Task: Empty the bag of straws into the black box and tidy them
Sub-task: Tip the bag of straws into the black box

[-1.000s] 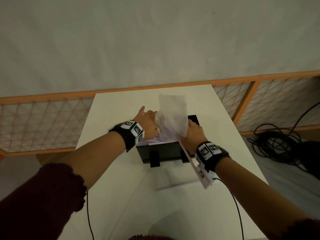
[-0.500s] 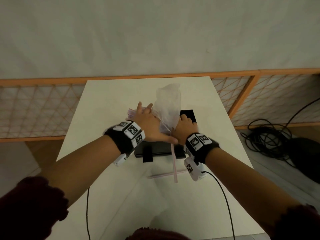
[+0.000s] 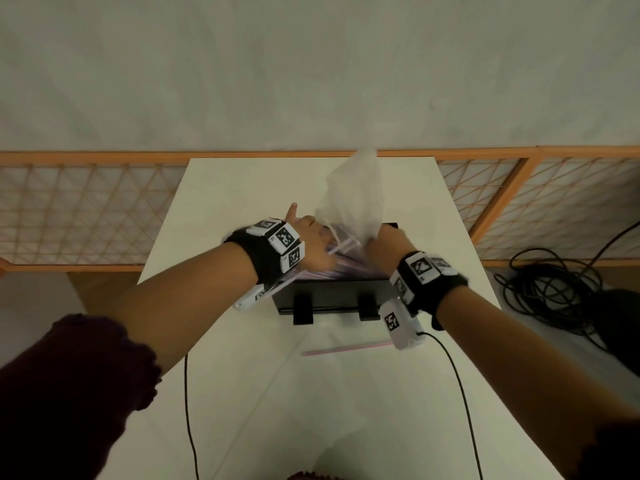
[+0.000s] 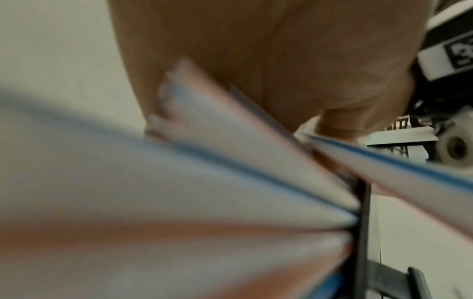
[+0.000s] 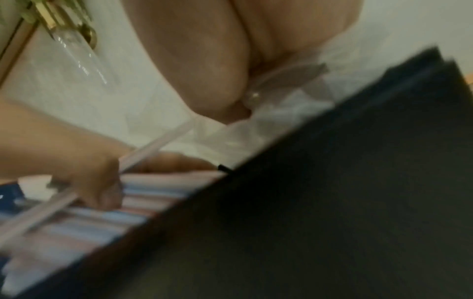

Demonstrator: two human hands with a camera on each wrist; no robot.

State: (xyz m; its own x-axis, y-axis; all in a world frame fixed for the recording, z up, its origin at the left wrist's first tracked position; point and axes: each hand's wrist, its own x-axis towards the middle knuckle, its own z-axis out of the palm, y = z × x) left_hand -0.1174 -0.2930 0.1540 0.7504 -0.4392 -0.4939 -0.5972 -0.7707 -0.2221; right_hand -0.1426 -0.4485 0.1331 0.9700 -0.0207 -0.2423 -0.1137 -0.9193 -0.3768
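Pale plaster wall and a low orange-framed lattice fence (image 3: pixel 86 209) stand behind a white surface (image 3: pixel 242 393), on which the black box (image 3: pixel 332 294) sits near the middle. It is a matte, hard-edged rectangular box with two short black feet on its near face. Inside lies a packed layer of straws (image 3: pixel 346 270), thin paper-wrapped sticks striped pink, blue and white, lying across the box; the left wrist view shows some of them fanned out past its left rim, though blurred. One more straw (image 3: pixel 346 348), pink-edged, lies alone on the surface just nearer than the box.

Above the box the bag (image 3: pixel 353 199) stands upright, thin crinkled clear plastic, its closed end up and its mouth down at the straws. The right hand (image 3: pixel 388 242), at the box's right end, has its grip closed on the lower edge of the bag. The left hand (image 3: pixel 311 244), at the box's left end, rests on the straws; a single straw crosses its fingers, but whether its grip closes round anything cannot be told. A coil of black cable (image 3: pixel 550 289) lies on the floor to the right of the box.
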